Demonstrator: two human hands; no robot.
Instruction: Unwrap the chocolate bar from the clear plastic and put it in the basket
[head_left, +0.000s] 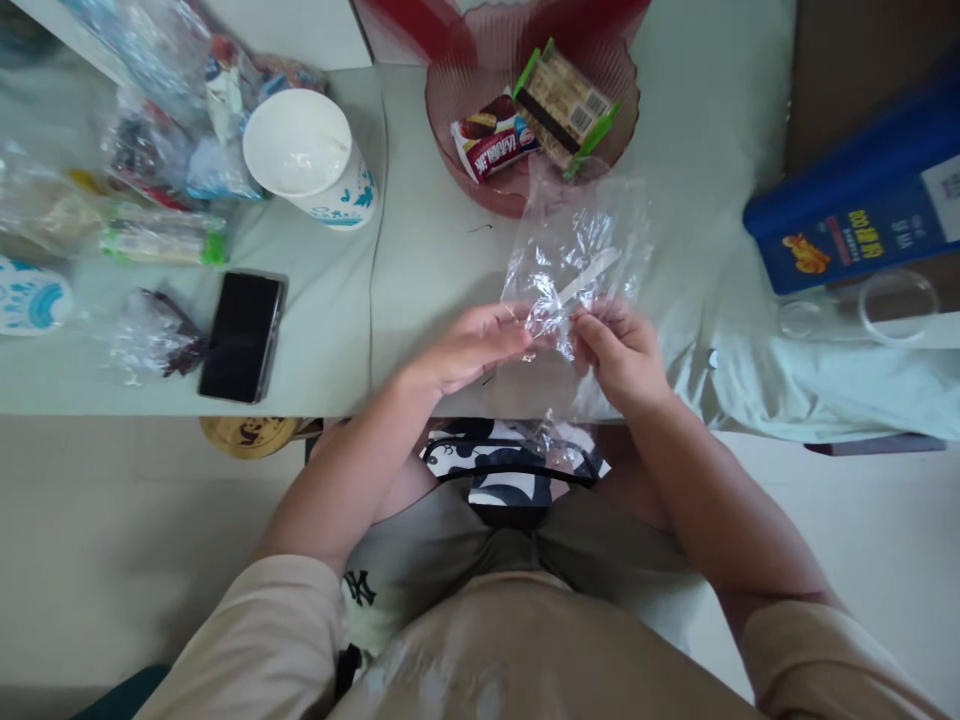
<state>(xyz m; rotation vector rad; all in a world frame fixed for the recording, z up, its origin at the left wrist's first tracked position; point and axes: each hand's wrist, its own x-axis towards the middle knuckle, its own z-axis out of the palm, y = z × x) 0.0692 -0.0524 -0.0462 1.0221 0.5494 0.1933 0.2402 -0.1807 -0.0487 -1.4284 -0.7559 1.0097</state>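
Observation:
A clear, crinkled plastic bag [600, 215] spreads over the table in front of me, reaching up to the glass bowl. My right hand [626, 360] pinches its near part between thumb and fingers. On the other side my left hand [480, 345] has its thumb and fingers closed on the same bag, partly hidden by the shiny film. A slim white strip [589, 277] shows in or under the film; its kind is unclear. The ribbed pink bowl [448, 150] beyond holds a red-and-white snack packet [495, 140] and a green-ended wrapped snack bar [566, 105].
To the left are a white paper cup [341, 195], a black phone [241, 338], a small clear bag [150, 330] and several packaged snacks. At right stand a blue box [847, 215] and a clear plastic cup [896, 307]. The table's front edge runs below my hands.

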